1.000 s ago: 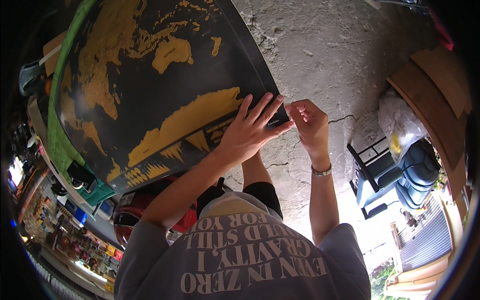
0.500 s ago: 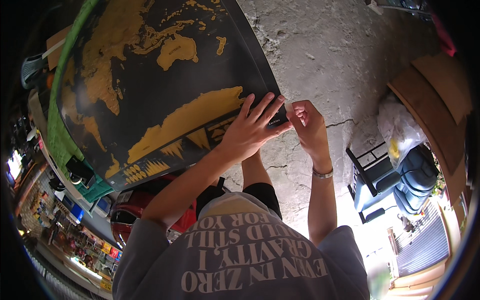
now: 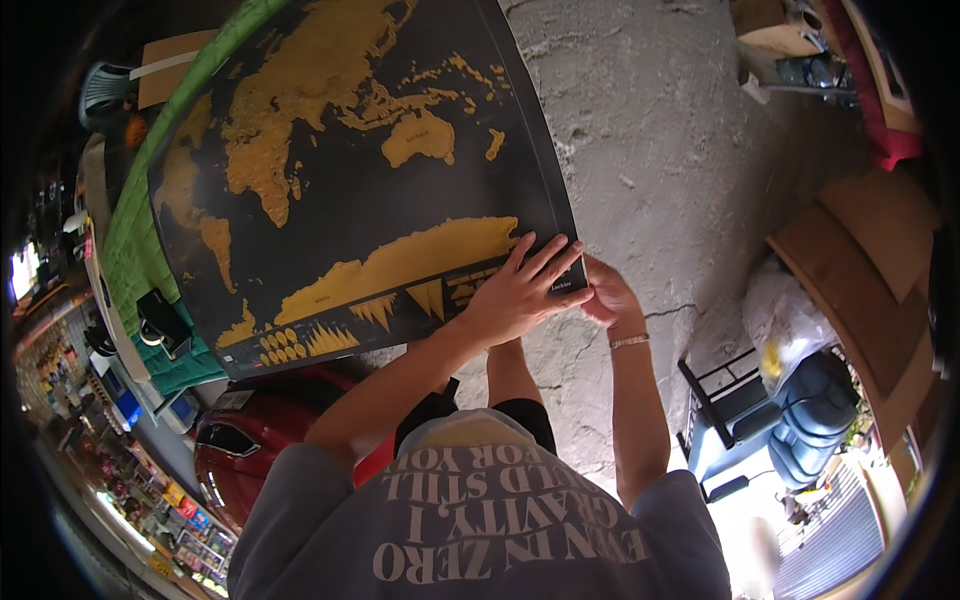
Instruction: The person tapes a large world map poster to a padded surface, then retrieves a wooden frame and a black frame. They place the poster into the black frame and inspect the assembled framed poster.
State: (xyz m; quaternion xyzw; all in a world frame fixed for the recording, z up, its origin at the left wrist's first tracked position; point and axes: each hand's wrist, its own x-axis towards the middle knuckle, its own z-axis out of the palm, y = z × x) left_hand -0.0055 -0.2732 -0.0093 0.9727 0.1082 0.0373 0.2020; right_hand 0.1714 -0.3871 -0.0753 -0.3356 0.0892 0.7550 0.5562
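I'd judge the step in hand to be work at the near right corner [image 3: 569, 276] of the black-and-gold map [image 3: 375, 200]: the left hand [image 3: 512, 300] lies spread on it, the right hand [image 3: 612, 297] curls at the edge, its grip hidden from me. The next move probably calls for a steady corner; the map stretches far and left from both hands.

Colourful packaged goods [image 3: 187, 508], a cracked concrete floor [image 3: 650, 190] and a red vehicle [image 3: 285, 405] suggest a garage-like shop.
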